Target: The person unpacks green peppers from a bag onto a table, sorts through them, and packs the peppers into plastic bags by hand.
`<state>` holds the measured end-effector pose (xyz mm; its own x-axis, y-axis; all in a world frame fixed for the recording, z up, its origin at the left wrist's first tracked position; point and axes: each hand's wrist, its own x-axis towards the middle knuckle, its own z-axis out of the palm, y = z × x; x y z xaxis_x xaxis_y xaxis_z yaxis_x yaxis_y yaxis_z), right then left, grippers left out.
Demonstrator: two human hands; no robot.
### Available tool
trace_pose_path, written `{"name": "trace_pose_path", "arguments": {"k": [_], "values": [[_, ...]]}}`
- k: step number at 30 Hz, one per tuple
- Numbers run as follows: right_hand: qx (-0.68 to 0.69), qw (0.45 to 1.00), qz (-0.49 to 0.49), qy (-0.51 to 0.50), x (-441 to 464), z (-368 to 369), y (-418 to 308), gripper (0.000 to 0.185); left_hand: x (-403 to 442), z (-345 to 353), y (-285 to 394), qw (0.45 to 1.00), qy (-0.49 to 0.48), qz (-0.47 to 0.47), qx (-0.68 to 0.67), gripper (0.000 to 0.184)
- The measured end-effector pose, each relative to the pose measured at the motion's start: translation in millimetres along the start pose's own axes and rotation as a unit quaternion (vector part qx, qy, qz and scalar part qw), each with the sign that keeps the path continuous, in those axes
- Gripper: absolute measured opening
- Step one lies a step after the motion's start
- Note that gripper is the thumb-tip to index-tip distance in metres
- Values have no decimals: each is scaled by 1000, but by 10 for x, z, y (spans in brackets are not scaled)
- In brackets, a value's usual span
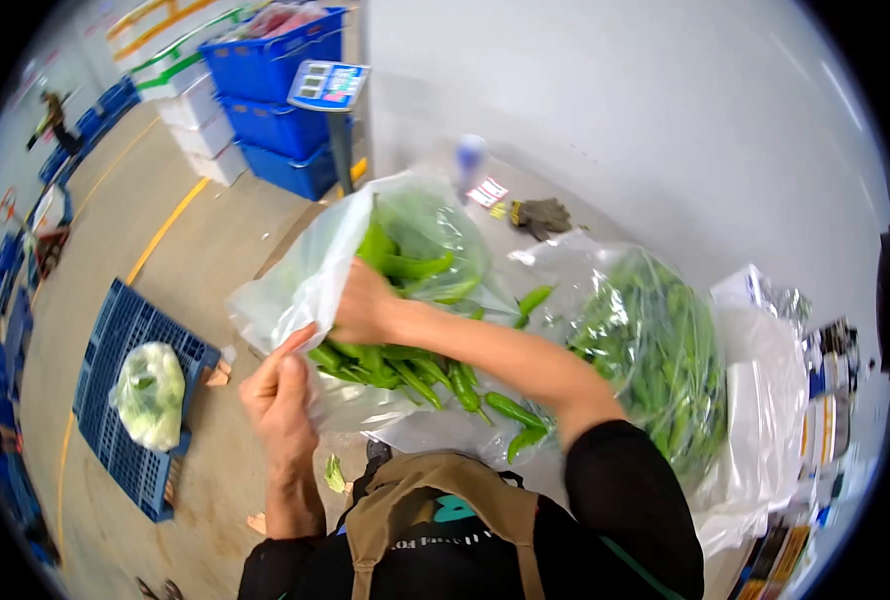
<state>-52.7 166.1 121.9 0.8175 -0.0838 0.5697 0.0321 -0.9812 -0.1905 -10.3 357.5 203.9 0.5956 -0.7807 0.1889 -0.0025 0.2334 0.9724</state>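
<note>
A clear plastic bag (pixel 310 255) lies on its side with its mouth toward me, long green peppers (pixel 410 265) inside and spilling out of it. My left hand (pixel 280 385) pinches the bag's near rim between thumb and fingers. Across my body reaches my right hand (pixel 363 305), which is in the bag's mouth among the peppers; its fingers are hidden by the plastic and peppers. Loose peppers (pixel 515 410) rest on the work surface under my right forearm. To the right stands a second clear bag (pixel 650 350), full of green peppers.
A scale display (pixel 327 86) on a post rises behind the bag, near stacked blue crates (pixel 275 125). Dark gloves (pixel 540 217) and a small label (pixel 487 192) lie by the wall. On the floor at left, a blue pallet (pixel 105 400) carries a bagged pale vegetable (pixel 150 395).
</note>
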Motion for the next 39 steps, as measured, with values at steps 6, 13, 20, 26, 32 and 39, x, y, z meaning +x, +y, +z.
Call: {"name": "trace_pose_path", "arguments": {"k": [6,13,20,26,32,39], "values": [[-94,993,65,33,545,661,-88,18,-18,-105,-128,999,1,-26,-24,36],[2,996,91,1,-772,-783,-167,6,-1,-150,-201,1000,19,5,-4,37],[-252,880,296,-274,-2936,-757,1177,31,-1,50,-139,998,48,-27,4,40],[-260,882,279,-276,-2993,-784,1021,34,-43,-55,-151,999,32,-31,-12,41],[-43,747,444,-494,-2795,-1068,-23,66,-68,-51,-150,998,31,-51,-22,42],[-85,699,530,-472,-3013,-938,-725,105,-130,-135,-132,994,10,-105,-7,41]]}}
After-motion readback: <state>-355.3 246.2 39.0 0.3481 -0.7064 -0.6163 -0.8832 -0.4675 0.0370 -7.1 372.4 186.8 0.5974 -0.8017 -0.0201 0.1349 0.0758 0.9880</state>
